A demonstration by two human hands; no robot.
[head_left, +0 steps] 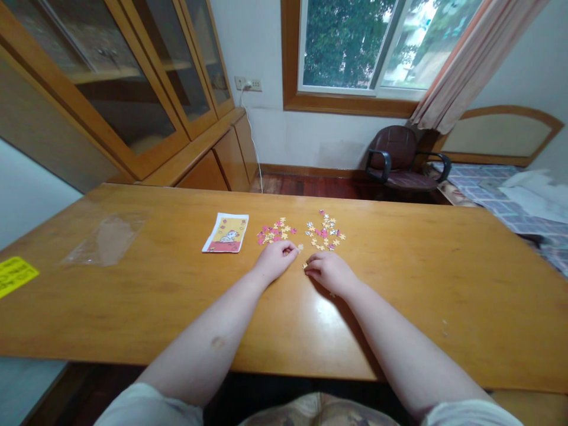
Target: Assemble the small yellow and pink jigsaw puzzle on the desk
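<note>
Both my hands rest on a wooden table [399, 284] in front of two small heaps of jigsaw pieces. My left hand [276, 259] is curled, its fingertips pinching a small yellow piece [300, 248] just below the pink and yellow heap [275, 232]. My right hand [329, 271] is also curled, fingertips pinched on another tiny piece [305, 266] on the tabletop, below the second heap [325, 231]. A small printed picture card [226, 233] lies flat to the left of the heaps.
An empty clear plastic bag [106, 238] lies at the table's left, and a yellow sticker [14, 274] at its left edge. A wooden cabinet [133, 89] stands at the back left. A dark armchair [399, 160] and a bed [510, 195] are beyond the table.
</note>
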